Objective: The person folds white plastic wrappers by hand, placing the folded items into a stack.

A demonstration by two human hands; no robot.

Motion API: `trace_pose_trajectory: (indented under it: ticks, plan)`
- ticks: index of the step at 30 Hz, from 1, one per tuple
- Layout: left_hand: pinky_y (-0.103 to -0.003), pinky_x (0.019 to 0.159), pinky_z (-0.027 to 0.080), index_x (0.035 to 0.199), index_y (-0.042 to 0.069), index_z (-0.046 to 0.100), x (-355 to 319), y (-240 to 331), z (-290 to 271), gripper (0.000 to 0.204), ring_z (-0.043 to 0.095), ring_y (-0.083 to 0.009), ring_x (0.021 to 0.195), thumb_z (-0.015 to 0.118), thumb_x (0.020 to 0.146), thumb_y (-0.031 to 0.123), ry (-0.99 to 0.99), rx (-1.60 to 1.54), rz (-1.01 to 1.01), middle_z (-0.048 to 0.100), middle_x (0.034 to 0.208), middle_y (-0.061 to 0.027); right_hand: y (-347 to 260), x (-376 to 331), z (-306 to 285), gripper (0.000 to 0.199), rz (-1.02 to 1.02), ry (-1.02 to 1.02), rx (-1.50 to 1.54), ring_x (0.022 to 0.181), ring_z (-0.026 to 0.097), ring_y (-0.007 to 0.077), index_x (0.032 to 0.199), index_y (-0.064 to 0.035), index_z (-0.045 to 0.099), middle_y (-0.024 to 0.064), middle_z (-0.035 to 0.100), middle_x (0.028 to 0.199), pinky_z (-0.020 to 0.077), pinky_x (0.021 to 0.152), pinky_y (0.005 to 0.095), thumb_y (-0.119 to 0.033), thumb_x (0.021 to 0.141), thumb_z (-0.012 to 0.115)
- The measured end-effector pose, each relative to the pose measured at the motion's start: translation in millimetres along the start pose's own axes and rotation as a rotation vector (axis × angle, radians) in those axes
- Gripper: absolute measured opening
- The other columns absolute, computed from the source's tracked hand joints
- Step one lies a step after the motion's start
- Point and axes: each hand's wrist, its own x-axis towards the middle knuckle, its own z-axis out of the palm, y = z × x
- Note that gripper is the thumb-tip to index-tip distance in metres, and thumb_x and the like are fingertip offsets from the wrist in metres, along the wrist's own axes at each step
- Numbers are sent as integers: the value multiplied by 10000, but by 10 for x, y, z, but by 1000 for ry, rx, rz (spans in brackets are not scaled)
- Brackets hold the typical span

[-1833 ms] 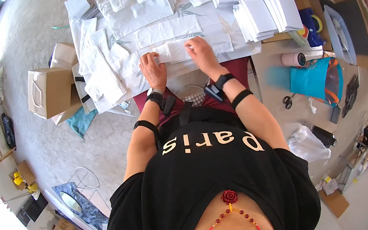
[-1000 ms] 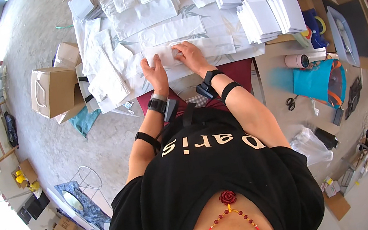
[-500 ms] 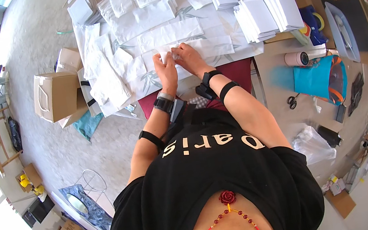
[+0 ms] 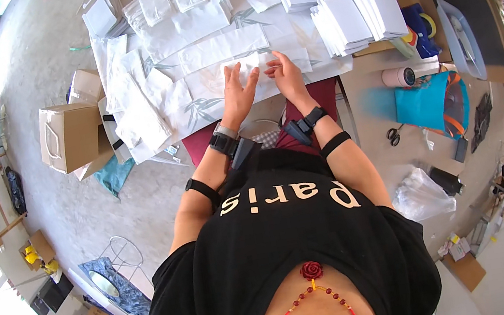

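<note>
At the near edge of the table, a long thin white sheet (image 4: 298, 58) lies in front of me, with a raised or folded part between my hands. My left hand (image 4: 238, 95) is at its left side, thumb and fingers spread apart. Slightly curled but apart are the fingers of my right hand (image 4: 288, 79), over the sheet's right part. Neither hand visibly grips anything; whether the fingertips touch the sheet cannot be made out. Just beyond lies another flat white strip (image 4: 223, 48). Loose white sheets (image 4: 139, 112) are heaped to the left.
Stacks of folded white paper (image 4: 341, 21) stand at the table's right. A layered pile of white sheets (image 4: 197, 21) lies at the back. Cardboard boxes (image 4: 69, 137) sit on the floor left; a blue bag (image 4: 419, 108) and scissors (image 4: 395, 135) lie right.
Both hands have come off the pinched middle of the sheet and spread apart, the right one moving rightward. The whole view has shifted slightly.
</note>
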Motion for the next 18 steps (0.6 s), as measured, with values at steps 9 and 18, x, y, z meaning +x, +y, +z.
trace_pose_trajectory:
  ticks: [9, 18]
  plan:
    - [-416, 1243, 250, 1443, -114, 514, 18, -201, -35, 704, 232, -444, 1556, 520, 1071, 483, -26, -117, -51, 256, 1612, -400, -292, -70, 170, 305, -477, 79, -349, 1084, 625, 391, 1213, 3, 593, 202, 640, 1118, 513, 932, 468, 63, 917, 546]
    - [-412, 928, 519, 1231, -61, 650, 229, -3, -111, 396, 643, -349, 1110, 645, 1008, 267, 131, 22, 72, 648, 1225, -239, 62, 53, 322, 239, -450, -107, -356, 1086, 617, 391, 1104, -7, 677, 188, 626, 1112, 520, 956, 448, 33, 884, 593]
